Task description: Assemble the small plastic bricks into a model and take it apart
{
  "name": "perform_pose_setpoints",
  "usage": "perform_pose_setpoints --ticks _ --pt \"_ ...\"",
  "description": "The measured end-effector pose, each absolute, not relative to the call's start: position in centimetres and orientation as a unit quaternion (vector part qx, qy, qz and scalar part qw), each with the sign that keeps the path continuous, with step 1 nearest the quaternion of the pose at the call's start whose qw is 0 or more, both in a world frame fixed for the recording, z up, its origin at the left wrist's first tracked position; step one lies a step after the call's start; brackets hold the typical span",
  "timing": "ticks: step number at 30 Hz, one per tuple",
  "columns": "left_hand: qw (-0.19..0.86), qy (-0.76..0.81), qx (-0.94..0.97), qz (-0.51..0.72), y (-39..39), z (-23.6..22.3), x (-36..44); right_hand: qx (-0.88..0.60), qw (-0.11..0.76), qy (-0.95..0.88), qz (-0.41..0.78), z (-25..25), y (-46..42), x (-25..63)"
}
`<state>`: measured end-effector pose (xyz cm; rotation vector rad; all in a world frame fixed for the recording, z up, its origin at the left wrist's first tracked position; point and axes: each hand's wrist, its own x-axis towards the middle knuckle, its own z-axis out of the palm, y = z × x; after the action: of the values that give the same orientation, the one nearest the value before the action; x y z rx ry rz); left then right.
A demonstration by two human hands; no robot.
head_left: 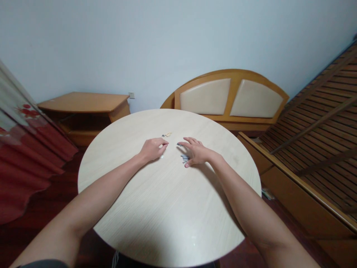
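My hands are over the middle of a round pale wood-grain tabletop [167, 223]. My left hand [153, 149] has its fingers pinched together on a small white piece [161, 146]. Another white scrap [162, 156] lies just below those fingertips. My right hand [195, 152] is arched with its fingers apart, directly beside a small cluster of grey-blue pieces [184, 158], partly hidden by the fingers. Beyond both hands lie a small tan piece [167, 134] and a dark piece [163, 135], untouched.
A cream-padded wooden headboard [231, 97] stands behind the table, and a slatted wooden bed frame [315, 130] leans at the right. A low wooden cabinet [83, 102] stands at the back left, beside a red patterned curtain [28, 160].
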<state>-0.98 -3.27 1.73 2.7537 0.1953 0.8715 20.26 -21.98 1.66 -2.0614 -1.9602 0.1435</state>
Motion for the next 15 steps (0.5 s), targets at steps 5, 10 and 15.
perform_pose_setpoints --ticks 5,10,15 --pt "0.116 0.068 0.945 0.299 -3.3 1.7 -1.0 -0.711 0.155 -0.684 0.055 1.6 -21.8 20.3" --pt "0.113 0.077 0.944 0.301 -3.3 2.1 -1.1 -0.675 0.233 -0.698 0.050 1.4 -21.4 20.3" --pt "0.109 0.101 0.940 0.306 -2.7 2.7 -1.4 -0.710 0.348 -0.612 0.012 0.2 -18.2 22.1"
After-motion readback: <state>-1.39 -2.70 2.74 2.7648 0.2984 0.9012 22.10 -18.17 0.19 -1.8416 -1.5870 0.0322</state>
